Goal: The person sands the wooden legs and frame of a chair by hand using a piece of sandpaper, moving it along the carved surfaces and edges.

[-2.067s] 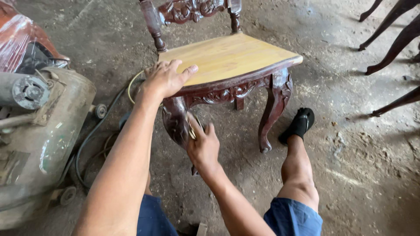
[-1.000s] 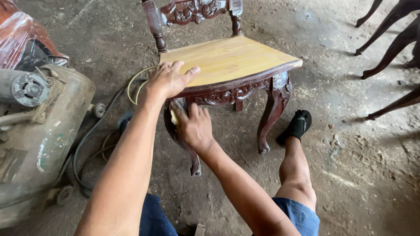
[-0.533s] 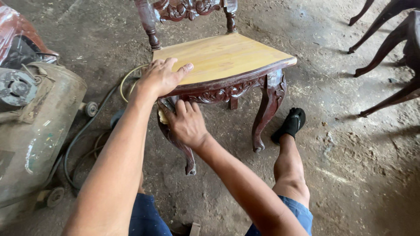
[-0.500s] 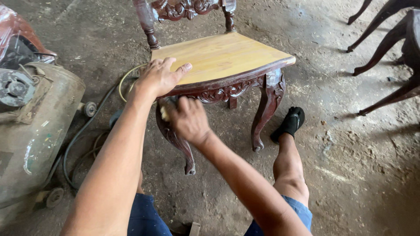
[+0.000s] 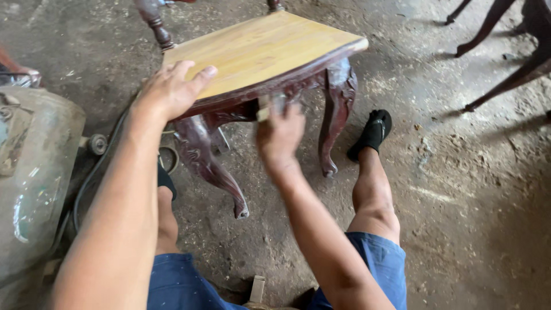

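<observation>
**Wood chair steadied and rubbed at front rail**

Pale wood forms the seat (image 5: 258, 49) of a dark carved chair (image 5: 338, 97), which stands on the dirt floor (image 5: 459, 201) directly ahead of the seated person, between the knees.

Left hand (image 5: 169, 92): laid palm down on the near left corner of the seat, fingers spread flat over the edge. The grip is open; nothing is clamped in it.

Right hand (image 5: 281, 132): raised against the carved front rail (image 5: 298, 86), just under the seat edge. It is motion-blurred. The grip is closed on a small pale pad (image 5: 264, 112), of which only a corner is seen above the fingers; its kind cannot be told.

Chair: the front left leg (image 5: 206, 166) and front right leg (image 5: 336, 126) are both curved and carved, with feet on the floor. A turned back post (image 5: 155, 23) is seen at the upper left.

Person: blue shorts (image 5: 379, 270) are worn. The right foot, in a black sandal (image 5: 373, 129), is set just beside the front right leg.

Surroundings: a worn greenish tank (image 5: 34, 189) lies at the left, with a dark hose (image 5: 97, 172) running along the floor near it. Dark legs of other furniture (image 5: 505, 63) are seen at the upper right, well apart from the chair.
</observation>
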